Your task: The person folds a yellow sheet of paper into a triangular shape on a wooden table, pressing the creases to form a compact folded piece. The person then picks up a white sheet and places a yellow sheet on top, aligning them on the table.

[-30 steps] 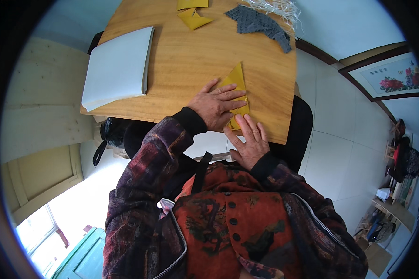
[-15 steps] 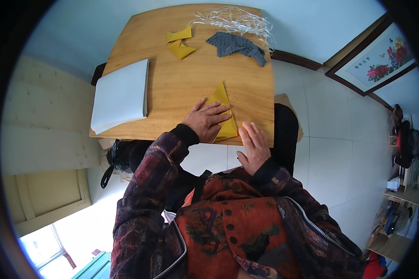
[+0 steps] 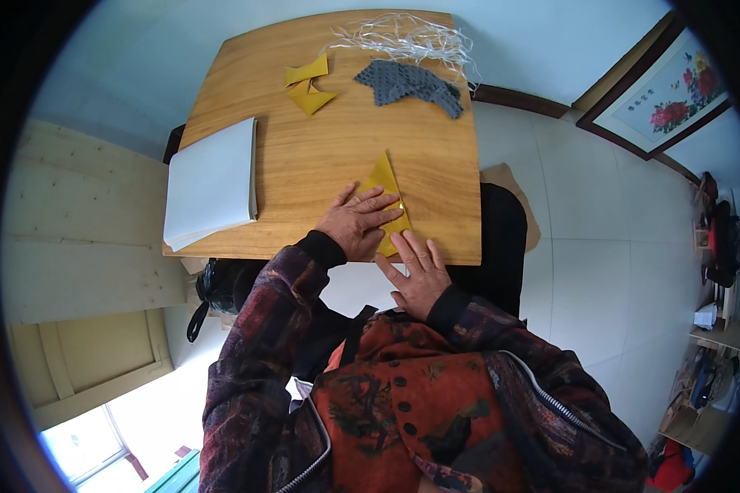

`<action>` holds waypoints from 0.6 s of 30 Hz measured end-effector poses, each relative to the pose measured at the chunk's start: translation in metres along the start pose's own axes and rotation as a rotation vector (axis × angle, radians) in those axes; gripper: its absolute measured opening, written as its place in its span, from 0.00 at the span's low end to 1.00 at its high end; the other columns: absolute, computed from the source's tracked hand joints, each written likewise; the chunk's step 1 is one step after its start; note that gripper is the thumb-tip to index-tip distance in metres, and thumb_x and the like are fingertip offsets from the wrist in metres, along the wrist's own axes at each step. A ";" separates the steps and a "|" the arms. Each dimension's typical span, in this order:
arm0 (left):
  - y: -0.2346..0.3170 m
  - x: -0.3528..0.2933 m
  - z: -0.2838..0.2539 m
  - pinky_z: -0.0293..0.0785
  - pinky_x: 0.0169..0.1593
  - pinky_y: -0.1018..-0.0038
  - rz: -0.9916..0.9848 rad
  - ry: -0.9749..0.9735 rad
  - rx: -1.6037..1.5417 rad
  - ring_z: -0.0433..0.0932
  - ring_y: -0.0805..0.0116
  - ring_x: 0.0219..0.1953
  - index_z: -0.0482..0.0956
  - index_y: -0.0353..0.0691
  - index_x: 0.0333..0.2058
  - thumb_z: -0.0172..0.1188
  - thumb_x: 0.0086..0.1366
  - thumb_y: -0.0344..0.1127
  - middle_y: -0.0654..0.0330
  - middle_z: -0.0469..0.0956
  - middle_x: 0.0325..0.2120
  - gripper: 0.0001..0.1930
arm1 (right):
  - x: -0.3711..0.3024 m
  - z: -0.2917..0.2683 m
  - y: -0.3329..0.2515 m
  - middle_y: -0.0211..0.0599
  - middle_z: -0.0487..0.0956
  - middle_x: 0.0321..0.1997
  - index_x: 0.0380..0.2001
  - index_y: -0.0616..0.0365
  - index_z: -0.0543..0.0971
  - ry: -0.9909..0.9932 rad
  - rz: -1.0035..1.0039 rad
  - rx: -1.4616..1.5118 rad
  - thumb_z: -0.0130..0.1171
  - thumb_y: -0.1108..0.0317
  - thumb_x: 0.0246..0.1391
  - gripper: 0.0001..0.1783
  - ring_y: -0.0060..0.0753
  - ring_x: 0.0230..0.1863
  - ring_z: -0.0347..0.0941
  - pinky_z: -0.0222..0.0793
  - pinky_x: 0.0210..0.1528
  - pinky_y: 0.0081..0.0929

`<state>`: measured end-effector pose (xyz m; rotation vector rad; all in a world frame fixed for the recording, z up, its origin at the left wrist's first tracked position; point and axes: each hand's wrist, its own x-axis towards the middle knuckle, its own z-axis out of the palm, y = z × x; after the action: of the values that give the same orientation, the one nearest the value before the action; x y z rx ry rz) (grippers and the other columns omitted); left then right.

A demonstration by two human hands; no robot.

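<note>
A sheet of golden-yellow paper (image 3: 381,172), folded into a tall triangle, lies at the table's near edge with its tip pointing away from me. My left hand (image 3: 358,222) rests flat across its left side, fingers stretched toward the right edge. At the lower right corner, the fingertips of my right hand (image 3: 419,275) touch the paper, its fingers extended and slightly apart. Both palms hide much of the triangle's lower part. Farther back on the wooden table (image 3: 296,181) sits a folded yellow paper shape (image 3: 310,97) with pointed ends.
A stack of white paper (image 3: 211,182) lies at the table's left. A grey textured cloth (image 3: 407,86) and a tangle of white strings (image 3: 411,37) occupy the far right. Below the left edge hangs a black bag (image 3: 214,283). A framed flower picture (image 3: 670,94) leans at right.
My right hand has moved left from beside the triangle onto its lower right corner. The left hand stays on the paper. The whole view has shifted slightly.
</note>
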<state>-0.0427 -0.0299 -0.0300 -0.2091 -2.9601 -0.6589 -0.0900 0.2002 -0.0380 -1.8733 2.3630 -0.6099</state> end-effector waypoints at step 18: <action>0.009 -0.003 0.005 0.45 0.70 0.54 -0.077 -0.025 -0.013 0.58 0.59 0.69 0.72 0.56 0.59 0.54 0.63 0.34 0.64 0.65 0.65 0.24 | -0.021 -0.026 0.017 0.41 0.81 0.45 0.49 0.67 0.73 -0.122 0.621 1.222 0.51 0.63 0.64 0.18 0.27 0.45 0.79 0.74 0.40 0.24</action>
<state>-0.0389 -0.0201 -0.0314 -0.1049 -3.0014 -0.6901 -0.1081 0.2302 -0.0244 -0.5956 1.6033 -1.3297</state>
